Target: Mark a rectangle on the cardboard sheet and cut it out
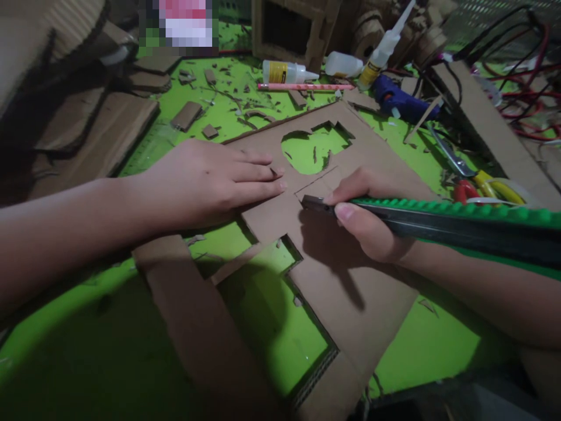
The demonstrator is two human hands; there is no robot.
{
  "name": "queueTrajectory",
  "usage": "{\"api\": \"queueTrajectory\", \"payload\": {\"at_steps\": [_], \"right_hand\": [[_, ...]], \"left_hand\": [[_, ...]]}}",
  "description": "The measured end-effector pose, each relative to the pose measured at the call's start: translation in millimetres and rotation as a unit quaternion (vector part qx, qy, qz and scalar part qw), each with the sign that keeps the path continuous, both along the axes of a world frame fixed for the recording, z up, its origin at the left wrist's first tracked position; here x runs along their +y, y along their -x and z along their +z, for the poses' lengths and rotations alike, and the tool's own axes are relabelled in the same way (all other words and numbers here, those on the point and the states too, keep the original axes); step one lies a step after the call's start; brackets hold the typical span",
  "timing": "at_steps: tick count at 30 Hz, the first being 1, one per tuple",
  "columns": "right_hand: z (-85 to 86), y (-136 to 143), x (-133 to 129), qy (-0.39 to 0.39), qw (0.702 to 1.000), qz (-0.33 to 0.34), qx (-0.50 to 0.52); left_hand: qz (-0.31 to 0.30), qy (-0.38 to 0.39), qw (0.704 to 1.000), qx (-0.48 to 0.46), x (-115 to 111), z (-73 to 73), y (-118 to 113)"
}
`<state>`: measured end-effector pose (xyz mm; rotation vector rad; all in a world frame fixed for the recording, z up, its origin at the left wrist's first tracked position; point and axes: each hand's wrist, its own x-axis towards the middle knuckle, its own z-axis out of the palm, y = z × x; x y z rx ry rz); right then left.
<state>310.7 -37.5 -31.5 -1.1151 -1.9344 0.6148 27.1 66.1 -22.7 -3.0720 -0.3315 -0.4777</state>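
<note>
A brown cardboard sheet point(363, 316) with several cut-out openings lies on the green table. My left hand point(214, 181) rests flat on the sheet, fingers stretched out beside a rounded opening. In my right hand point(372, 216) is a green and black box cutter point(460, 225), gripped near its front end between thumb and fingers. Its tip touches the cardboard at a thin dark outline, just below the rounded opening. The outline runs up and to the right from the tip. Part of the sheet's left side is hidden under my left hand.
Glue bottles point(284, 72), a pink pencil point(307, 87) and a blue glue gun point(403, 99) lie behind the sheet. Pliers point(486, 181) and tangled wires point(521, 88) are at the right. Cardboard pieces point(96, 134) are stacked at the left, with scraps scattered around the green table point(421, 362).
</note>
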Motion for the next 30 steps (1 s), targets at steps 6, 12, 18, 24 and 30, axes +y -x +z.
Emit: {"api": "queueTrajectory", "payload": {"at_steps": [6,12,18,24,30], "right_hand": [[5.9,-0.6,-1.1,-0.044,0.999,0.022,0.01],[6.6,4.7,4.3,-0.057,0.997,0.042,0.012],[7.3,-0.9,-1.8,-0.083,0.997,0.001,0.001],[10.0,-0.7,-2.6,-0.084,0.996,0.002,-0.003],[10.7,-0.5,-3.2,-0.041,0.998,0.017,-0.038]], "left_hand": [[0.0,0.022,1.0,-0.021,-1.1,-0.5,-0.5],[-0.003,0.024,1.0,-0.014,0.3,-0.7,1.3],[-0.01,-0.014,1.0,-0.013,-1.2,-0.3,1.0],[-0.001,-0.017,1.0,-0.005,-1.5,-0.1,0.3],[-0.004,0.025,1.0,-0.016,1.2,-2.5,2.4]]}}
